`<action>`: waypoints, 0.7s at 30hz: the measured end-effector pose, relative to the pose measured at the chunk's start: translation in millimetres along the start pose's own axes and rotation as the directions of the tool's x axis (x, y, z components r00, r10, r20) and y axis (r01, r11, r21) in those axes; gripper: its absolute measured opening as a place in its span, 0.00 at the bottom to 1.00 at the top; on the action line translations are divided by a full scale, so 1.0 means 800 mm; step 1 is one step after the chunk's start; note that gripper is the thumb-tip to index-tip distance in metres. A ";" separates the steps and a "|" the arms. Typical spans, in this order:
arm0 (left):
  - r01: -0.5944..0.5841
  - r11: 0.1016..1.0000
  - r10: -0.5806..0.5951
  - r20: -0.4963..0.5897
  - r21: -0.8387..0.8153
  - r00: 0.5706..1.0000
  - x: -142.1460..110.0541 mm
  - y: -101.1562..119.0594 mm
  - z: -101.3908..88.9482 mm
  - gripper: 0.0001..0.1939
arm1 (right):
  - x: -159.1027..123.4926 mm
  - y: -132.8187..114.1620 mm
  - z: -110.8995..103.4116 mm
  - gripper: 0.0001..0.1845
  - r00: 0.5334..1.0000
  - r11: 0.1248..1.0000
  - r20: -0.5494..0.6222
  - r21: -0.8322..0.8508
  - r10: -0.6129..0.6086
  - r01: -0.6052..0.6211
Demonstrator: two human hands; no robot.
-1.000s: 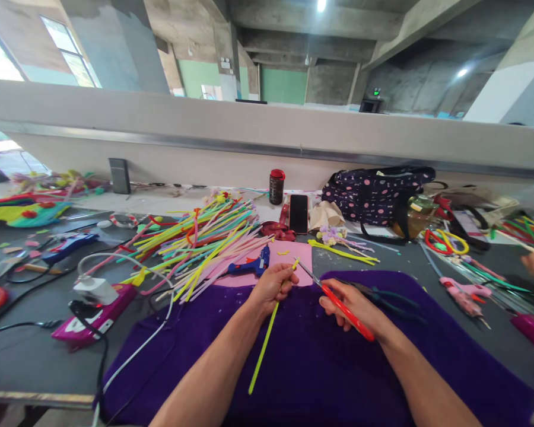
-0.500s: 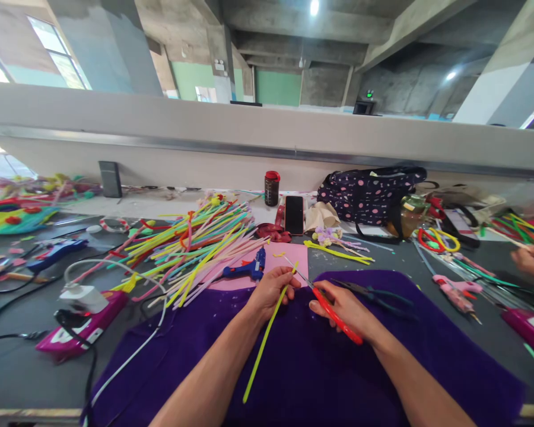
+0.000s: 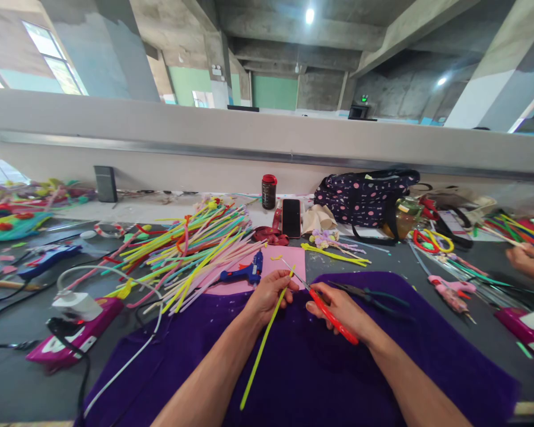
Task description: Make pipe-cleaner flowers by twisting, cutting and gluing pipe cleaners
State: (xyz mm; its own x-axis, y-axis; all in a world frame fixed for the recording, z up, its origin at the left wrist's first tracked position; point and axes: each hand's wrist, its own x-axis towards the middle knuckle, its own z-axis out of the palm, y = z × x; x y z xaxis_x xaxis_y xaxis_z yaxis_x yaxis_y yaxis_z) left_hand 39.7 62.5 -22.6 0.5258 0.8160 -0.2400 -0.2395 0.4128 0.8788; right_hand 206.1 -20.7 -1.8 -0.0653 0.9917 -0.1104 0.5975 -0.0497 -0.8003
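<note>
Yellow-green stem [image 3: 261, 354] beside scissors [image 3: 338, 325]

Left hand [image 3: 268, 295] pinches the stem near its upper end, the rest slanting down over purple cloth [image 3: 311, 379]; right hand [image 3: 346, 308] is wrapped around the scissors, blade contact unclear. A firm pinch, fingertips clear of the blades, should steady it

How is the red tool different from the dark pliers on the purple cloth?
The red tool has bright red handles, but the dark pliers have dark blue-green ones. The red tool is held in the right hand, while the dark pliers lie on the purple cloth. The red tool's metal end is close to the yellow-green stick; the dark pliers' end is farther from it. Both are hand tools.
</note>
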 end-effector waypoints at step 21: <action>0.094 0.955 -0.060 -0.125 0.282 0.990 0.019 -0.005 -0.018 0.07 | 0.073 -0.007 0.010 0.15 0.993 0.987 0.111 -0.146 -0.050 0.066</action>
State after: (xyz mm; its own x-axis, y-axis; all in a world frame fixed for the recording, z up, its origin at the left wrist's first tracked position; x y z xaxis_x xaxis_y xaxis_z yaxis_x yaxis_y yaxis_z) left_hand 37.2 78.9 -35.7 0.4329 0.8339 -0.3423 0.0510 0.3565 0.9329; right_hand 192.6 36.5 -8.5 -0.1837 0.9737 -0.1349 0.7018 0.0338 -0.7116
